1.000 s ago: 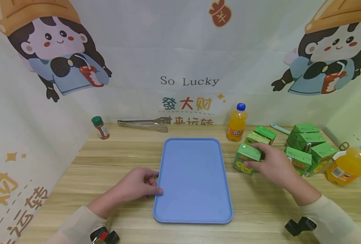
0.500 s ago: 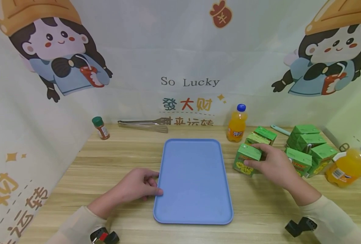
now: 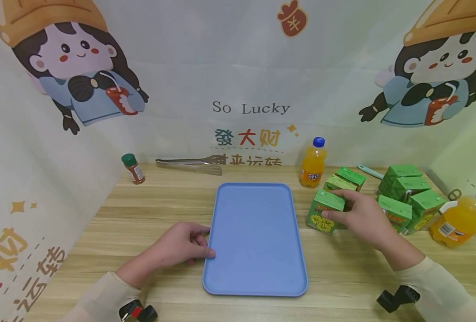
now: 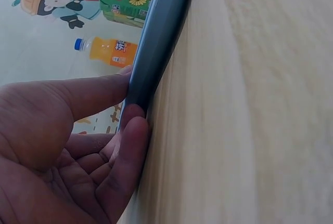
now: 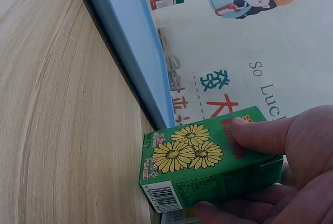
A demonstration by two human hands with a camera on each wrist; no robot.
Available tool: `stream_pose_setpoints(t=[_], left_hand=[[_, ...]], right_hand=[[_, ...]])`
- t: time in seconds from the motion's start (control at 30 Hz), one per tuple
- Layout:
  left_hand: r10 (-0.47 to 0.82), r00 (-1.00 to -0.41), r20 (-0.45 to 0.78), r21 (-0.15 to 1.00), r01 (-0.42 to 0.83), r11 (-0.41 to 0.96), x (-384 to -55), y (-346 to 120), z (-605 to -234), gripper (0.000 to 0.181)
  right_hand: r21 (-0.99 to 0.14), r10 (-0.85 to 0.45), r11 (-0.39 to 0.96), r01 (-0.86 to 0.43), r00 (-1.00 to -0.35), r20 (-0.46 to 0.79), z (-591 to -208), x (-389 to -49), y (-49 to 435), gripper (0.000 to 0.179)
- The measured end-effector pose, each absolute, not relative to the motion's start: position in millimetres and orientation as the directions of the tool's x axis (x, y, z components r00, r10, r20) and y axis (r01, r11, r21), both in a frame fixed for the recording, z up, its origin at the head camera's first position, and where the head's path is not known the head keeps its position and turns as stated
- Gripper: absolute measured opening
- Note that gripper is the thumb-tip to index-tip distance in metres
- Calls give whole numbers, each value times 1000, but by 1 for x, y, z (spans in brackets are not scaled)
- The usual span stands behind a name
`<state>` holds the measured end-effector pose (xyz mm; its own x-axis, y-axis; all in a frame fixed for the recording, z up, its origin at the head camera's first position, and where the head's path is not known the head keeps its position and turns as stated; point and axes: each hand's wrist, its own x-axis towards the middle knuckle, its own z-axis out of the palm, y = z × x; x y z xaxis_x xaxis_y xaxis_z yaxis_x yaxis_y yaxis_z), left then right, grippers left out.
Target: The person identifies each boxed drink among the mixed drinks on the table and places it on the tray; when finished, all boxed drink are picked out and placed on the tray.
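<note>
My left hand (image 3: pixel 184 243) holds the left rim of a blue rectangular tray (image 3: pixel 256 237). In the left wrist view the thumb lies on the rim, and curled fingers (image 4: pixel 130 151) meet its outer side. To the right of the tray, my right hand (image 3: pixel 360 219) grips a green drink carton (image 3: pixel 325 212) with yellow flowers printed on it. The right wrist view shows the thumb on the flowered face of the carton (image 5: pixel 203 156) and fingers along another side. The carton stands close to the tray's right edge, apart from it; whether its base touches the table cannot be told.
More green cartons (image 3: pixel 346 176) stand behind the right hand, with several others (image 3: pixel 407 192) farther right. Orange drink bottles stand at the back (image 3: pixel 312 163) and far right (image 3: pixel 459 219). Metal tongs (image 3: pixel 189 165) and a green-capped spice jar (image 3: pixel 133 170) sit at the back left.
The carton in my right hand has tilted slightly, and its flowered face shows a little more. My left hand and the tray look unmoved.
</note>
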<state>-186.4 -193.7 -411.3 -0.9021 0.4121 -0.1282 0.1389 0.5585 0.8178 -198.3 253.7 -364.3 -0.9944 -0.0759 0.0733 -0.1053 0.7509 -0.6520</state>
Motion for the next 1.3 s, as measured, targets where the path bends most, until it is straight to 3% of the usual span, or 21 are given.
stream_pose_setpoints(t=[0.7,1.3], left_hand=[[403,-907,-125,825,131,549,-187,-198,-413,74],[413,-903,-119,833,136,536,-187,-196,-414,73]], right_hand=[[-712,-110,693,-116,-992,55,-356,-202,248,73],[-818,-219,553,-160,-975,42,-352,-219,213,60]])
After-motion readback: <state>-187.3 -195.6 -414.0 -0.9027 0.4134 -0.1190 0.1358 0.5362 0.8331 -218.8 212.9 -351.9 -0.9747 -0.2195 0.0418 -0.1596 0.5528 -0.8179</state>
